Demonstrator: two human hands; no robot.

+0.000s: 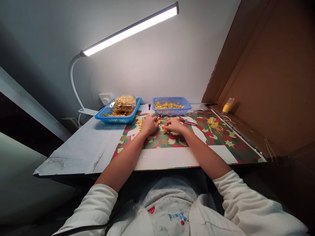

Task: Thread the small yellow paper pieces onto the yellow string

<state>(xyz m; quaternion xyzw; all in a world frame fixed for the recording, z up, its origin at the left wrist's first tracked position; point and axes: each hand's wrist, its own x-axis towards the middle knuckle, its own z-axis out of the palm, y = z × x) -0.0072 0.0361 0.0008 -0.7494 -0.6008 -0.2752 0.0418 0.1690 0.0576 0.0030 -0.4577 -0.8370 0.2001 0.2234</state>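
My left hand [149, 124] rests over the patterned mat with its fingers curled and closed. Beside it lie small yellow pieces [139, 124], which look like petals or leaves. Thin yellowish strands [162, 121] run between the two hands. My right hand [174, 125] is closed in a pinch, close to a small yellow piece [165, 131] and a tiny shiny object [168, 132]. What exactly either set of fingers grips is too small and covered to tell. Just right of my right hand lie pink-handled thread snips [189, 122].
A blue basket [100, 117] holds yellow pieces and a clear bag; a second basket [189, 107] holds more pieces. Loose yellow threads [215, 125] lie on the mat [169, 142]. A yellow-filled bottle [227, 106] stands right. A lamp [130, 31] lights the table from above.
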